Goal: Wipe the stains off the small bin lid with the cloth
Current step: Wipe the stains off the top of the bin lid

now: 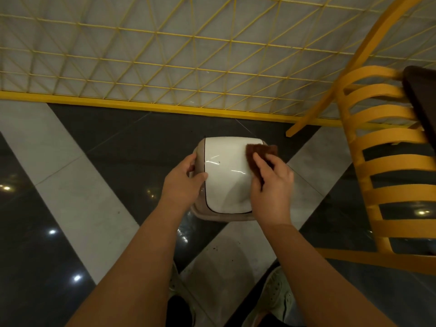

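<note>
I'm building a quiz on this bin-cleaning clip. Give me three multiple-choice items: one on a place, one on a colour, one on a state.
1. Where on the bin lid is the cloth?
A. far right corner
B. near left corner
C. under the bin

2. What colour is the chair?
A. blue
B. yellow
C. white

3. What is the left hand doing?
A. hanging free
B. holding the cloth
C. gripping the lid's left edge

Answers:
1 A, the right hand presses the cloth there.
2 B, its slats are yellow, like the fence.
3 C, its fingers curl round the rim, thumb on top.
</note>
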Tool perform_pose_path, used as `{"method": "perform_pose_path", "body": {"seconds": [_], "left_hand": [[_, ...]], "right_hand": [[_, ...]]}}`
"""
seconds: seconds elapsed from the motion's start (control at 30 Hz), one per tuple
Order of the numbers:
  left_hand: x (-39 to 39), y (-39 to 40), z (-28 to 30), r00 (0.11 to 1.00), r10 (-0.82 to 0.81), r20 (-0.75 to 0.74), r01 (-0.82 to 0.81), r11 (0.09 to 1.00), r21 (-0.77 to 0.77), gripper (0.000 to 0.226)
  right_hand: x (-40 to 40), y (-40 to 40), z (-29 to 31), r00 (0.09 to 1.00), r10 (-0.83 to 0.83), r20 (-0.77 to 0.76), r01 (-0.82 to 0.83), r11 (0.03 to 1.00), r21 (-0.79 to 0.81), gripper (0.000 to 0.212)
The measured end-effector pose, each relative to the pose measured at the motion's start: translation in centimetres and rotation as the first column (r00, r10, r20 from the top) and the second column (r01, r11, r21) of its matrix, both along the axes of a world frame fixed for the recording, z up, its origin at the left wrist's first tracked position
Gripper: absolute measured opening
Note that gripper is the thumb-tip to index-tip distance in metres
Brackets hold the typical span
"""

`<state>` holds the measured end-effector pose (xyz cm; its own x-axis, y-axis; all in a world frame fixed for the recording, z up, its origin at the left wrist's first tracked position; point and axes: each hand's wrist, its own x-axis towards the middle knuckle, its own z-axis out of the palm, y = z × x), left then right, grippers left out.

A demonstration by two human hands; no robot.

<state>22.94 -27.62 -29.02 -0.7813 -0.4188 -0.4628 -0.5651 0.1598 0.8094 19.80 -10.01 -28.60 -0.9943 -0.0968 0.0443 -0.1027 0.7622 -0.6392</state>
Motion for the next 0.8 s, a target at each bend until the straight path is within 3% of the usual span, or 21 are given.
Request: {"method": "perform_pose_path", "body": {"seconds": [0.17, 0.3, 0.73, 0.8], "left_hand": [[-0.8, 0.0, -0.1, 0.998, 0.039, -0.046, -0.041, 0.997, -0.062, 0.048], [-2.6, -0.6, -0.1, 0.996, 0.051, -0.073, -0.063, 0.984, -0.165, 0.048], [-1.3, -1.9, -0.4, 0.996, 0.087, -0.002, -0.086, 0.993, -0.077, 0.033], [-1.1, -2.0, -0.5, 0.995, 0.101, -0.001, -0.101, 0.991, -0.084, 0.032]], "right_hand": [[-1.4, -2.1, 0.3, 0.978, 0.209, -0.016, -0.200, 0.953, 0.228, 0.048], [-1.3, -3.0, 0.5, 0.950, 0.313, -0.025, -0.299, 0.925, 0.233, 0.044], [0.3, -4.9, -0.2, 0.864, 0.492, -0.102, -0.436, 0.835, 0.336, 0.052], [0.8, -4.1, -0.9, 0.824, 0.561, -0.078, -0.495, 0.781, 0.380, 0.053]]}}
